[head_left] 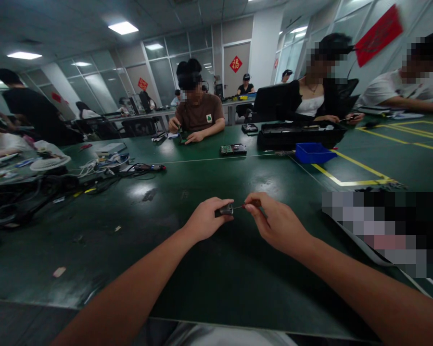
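My left hand (pixel 204 220) is closed around a small dark metal cylinder (pixel 226 209), its shiny round end facing right between thumb and fingers. My right hand (pixel 279 222) pinches a thin screwdriver (pixel 238 207). Its slim shaft points left at the cylinder's end; whether the tip is inside or only touching, I cannot tell. Most of the screwdriver's handle is hidden by my fingers. Both hands are just above the green tabletop (pixel 187 283), near its front edge.
Cables and parts lie in a heap (pixel 104 166) on the left. Ahead are a circuit-board device (pixel 233 149), a long black housing (pixel 299 136) and a blue bin (pixel 313 153). A blurred-out flat item (pixel 357 240) lies right. Across the table, a person in brown (pixel 202 113) handles a small part.
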{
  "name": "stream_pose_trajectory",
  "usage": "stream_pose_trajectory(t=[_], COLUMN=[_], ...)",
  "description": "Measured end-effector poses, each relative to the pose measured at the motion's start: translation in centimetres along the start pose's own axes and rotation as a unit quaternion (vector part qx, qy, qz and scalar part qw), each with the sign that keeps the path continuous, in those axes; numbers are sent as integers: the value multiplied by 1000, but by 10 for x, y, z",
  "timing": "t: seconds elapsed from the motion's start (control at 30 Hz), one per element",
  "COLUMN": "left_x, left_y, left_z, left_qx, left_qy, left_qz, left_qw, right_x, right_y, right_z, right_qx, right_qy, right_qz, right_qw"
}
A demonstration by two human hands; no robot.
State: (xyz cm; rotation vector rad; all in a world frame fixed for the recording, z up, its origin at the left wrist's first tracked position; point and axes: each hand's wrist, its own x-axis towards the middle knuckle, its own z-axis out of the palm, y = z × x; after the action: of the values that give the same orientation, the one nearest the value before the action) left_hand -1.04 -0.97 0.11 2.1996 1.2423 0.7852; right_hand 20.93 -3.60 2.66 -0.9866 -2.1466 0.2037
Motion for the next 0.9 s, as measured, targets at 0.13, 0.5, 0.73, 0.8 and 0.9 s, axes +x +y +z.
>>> stream_pose_trajectory(t=[0.13,0.5,0.73,0.8,0.9], left_x=[0,0,1,1,1], left_y=[-1,-3,-5,-5,-5], left_z=[-2,-1,-2,-2,-2], left_qx=[14,8,13,16,13], left_qy=[-1,-10,-11,-14,-12], left_qz=[-4,-11,-28,-28,-23], left_qw=[1000,1000,999,999,1000], right_x=[1,-1,1,0,0], right_y=[-1,-4,-3,-3,-3], right_z=[-2,-6,-6,-6,-6], right_qx=[-25,1,-13,-13,-11], right_qy=[25,32,30,35,27], right_qz=[5,-8,22,22,19], right_qw=[999,999,999,999,999])
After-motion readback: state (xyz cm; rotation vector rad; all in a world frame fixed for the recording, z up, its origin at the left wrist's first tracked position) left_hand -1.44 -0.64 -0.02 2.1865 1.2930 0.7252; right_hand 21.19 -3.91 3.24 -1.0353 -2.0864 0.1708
